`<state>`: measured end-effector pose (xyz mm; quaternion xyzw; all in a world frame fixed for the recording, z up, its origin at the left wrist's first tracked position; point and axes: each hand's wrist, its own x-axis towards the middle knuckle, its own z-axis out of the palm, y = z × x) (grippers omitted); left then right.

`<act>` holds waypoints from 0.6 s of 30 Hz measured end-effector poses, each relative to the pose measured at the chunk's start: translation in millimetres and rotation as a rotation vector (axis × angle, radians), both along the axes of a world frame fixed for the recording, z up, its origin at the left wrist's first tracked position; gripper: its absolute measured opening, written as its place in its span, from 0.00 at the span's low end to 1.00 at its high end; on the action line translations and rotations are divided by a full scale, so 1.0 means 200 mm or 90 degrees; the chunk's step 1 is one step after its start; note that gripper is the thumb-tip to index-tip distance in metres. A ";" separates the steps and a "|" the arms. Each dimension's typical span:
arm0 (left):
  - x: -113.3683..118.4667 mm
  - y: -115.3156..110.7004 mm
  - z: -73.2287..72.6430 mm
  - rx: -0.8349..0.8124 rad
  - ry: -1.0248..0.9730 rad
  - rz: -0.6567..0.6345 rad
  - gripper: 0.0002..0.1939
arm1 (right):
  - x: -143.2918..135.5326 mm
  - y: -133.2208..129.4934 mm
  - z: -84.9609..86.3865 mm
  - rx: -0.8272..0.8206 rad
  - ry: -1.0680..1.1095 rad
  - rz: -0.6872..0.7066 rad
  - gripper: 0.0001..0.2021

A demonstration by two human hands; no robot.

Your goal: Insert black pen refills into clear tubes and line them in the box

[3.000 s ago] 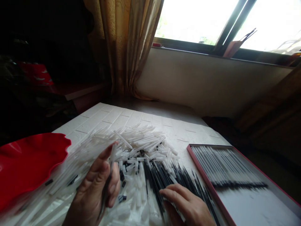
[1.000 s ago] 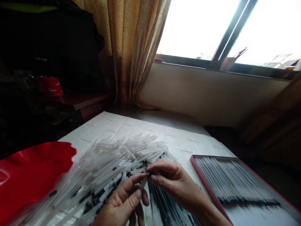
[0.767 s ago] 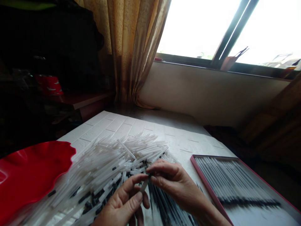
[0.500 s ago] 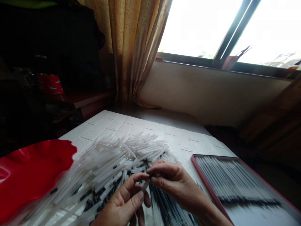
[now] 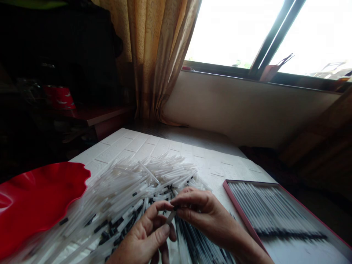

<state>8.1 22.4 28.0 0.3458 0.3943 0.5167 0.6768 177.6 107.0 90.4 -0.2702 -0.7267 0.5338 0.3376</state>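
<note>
My left hand pinches a translucent white tube, like a pen barrel, between thumb and index finger. Its upper end is dark, and my right hand has thumb and fingertips closed on that end. How much of the tube lies behind my fingers is hidden. Around and behind both hands spreads a loose heap of white pen barrels, mixed with small black plugs. Beneath my right hand lies a bundle of thin dark rods, like pen refills.
To the right, a pink-rimmed box contains a row of pens with dark ends. A red wavy-edged dish stands at the left. White brick-patterned covering lies on the table. Behind are a curtain and a window.
Both hands keep nearly the same place and grip. The right fingertips have shifted very slightly on the dark end of the tube.
</note>
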 end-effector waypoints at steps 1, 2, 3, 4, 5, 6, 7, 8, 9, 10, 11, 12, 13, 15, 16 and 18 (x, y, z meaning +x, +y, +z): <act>0.00 0.00 -0.01 0.007 0.001 -0.002 0.28 | 0.00 0.00 0.00 -0.001 -0.006 0.005 0.06; 0.00 0.00 -0.01 0.014 0.002 -0.005 0.28 | 0.01 0.00 0.00 -0.003 -0.014 0.011 0.06; 0.00 0.00 -0.03 0.022 0.004 -0.011 0.28 | 0.01 0.00 0.00 -0.002 -0.025 0.013 0.07; -0.01 0.01 -0.04 0.029 0.009 -0.020 0.28 | 0.02 0.00 0.00 0.004 -0.040 0.013 0.07; -0.01 0.01 -0.05 0.034 0.014 -0.030 0.29 | 0.02 0.00 0.00 0.014 -0.059 0.011 0.07; -0.01 0.01 -0.06 0.035 0.022 -0.037 0.29 | 0.03 0.00 0.00 0.030 -0.078 0.008 0.07; -0.01 0.02 -0.06 0.035 0.031 -0.044 0.29 | 0.04 0.00 0.01 0.049 -0.093 0.005 0.07; -0.01 0.02 -0.06 0.035 0.040 -0.049 0.28 | 0.05 0.00 0.01 0.068 -0.103 0.005 0.07; -0.01 0.01 -0.05 0.036 0.047 -0.051 0.27 | 0.05 0.00 0.02 0.086 -0.112 0.008 0.07; -0.01 0.01 -0.05 0.038 0.056 -0.050 0.27 | 0.06 0.00 0.02 0.105 -0.122 0.012 0.06; 0.00 0.01 -0.04 0.040 0.065 -0.049 0.26 | 0.06 0.00 0.03 0.126 -0.137 0.015 0.06; 0.00 0.01 -0.03 0.043 0.073 -0.052 0.26 | 0.07 0.00 0.03 0.146 -0.157 0.018 0.06; 0.01 0.01 -0.02 0.044 0.081 -0.054 0.25 | 0.07 0.00 0.04 0.166 -0.184 0.018 0.05; 0.01 0.00 -0.01 0.045 0.098 -0.051 0.24 | 0.08 -0.01 0.06 0.203 -0.236 0.012 0.04; 0.02 0.00 0.00 0.045 0.104 -0.050 0.24 | 0.08 -0.01 0.06 0.215 -0.259 0.009 0.04; 0.02 0.01 -0.01 0.044 0.109 -0.054 0.25 | 0.08 -0.01 0.08 0.230 -0.296 0.008 0.03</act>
